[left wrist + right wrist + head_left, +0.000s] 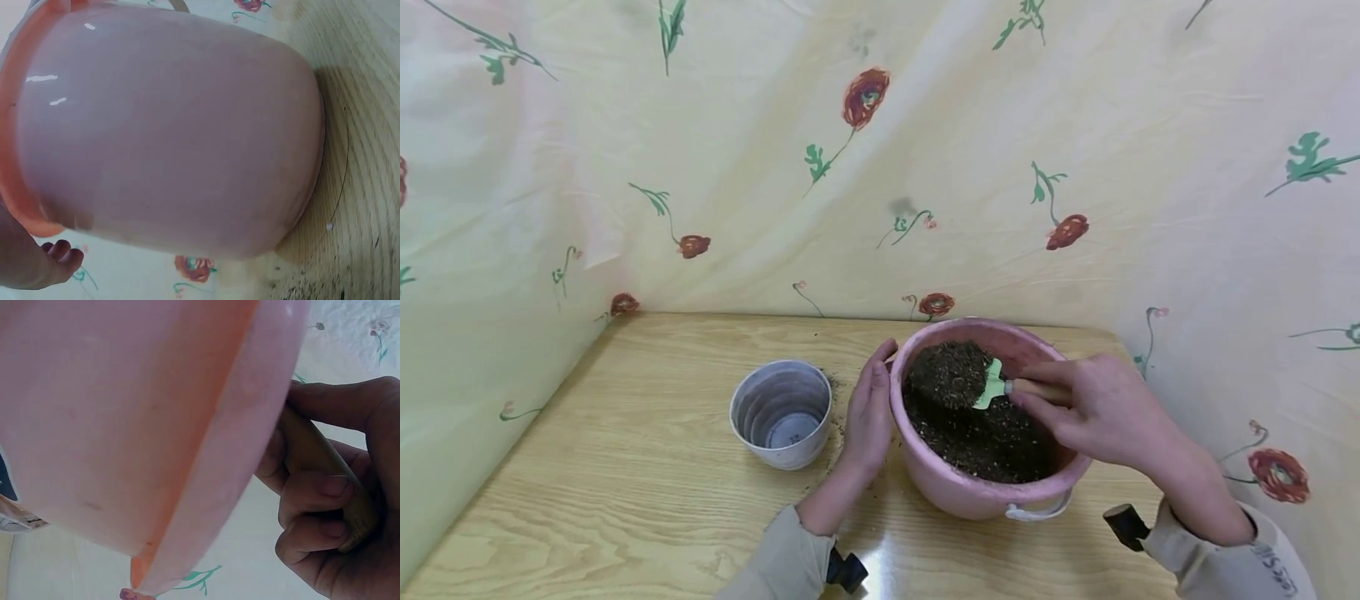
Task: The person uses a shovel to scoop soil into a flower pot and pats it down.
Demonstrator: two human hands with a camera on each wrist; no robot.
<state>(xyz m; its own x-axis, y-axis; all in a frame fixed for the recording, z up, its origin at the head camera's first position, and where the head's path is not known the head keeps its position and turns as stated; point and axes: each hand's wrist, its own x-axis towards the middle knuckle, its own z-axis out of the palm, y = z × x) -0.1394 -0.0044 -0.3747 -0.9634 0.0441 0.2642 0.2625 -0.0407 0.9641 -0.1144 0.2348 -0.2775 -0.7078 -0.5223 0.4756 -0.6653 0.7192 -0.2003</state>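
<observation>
A pink bucket of dark soil stands right of the middle of the table. My right hand grips the wooden handle of a small hand trowel over its right rim. The trowel's green blade bears a heaped mound of soil inside the bucket. My left hand rests against the bucket's left side near the rim, fingers fairly straight. In the left wrist view, the bucket fills most of the frame, with some left fingers by its rim. A white plant pot, without soil, stands left of that hand.
Loose soil crumbs lie on the wooden table between pot and bucket. A flowered cloth hangs behind and along both sides. The bucket's white handle hangs at its front.
</observation>
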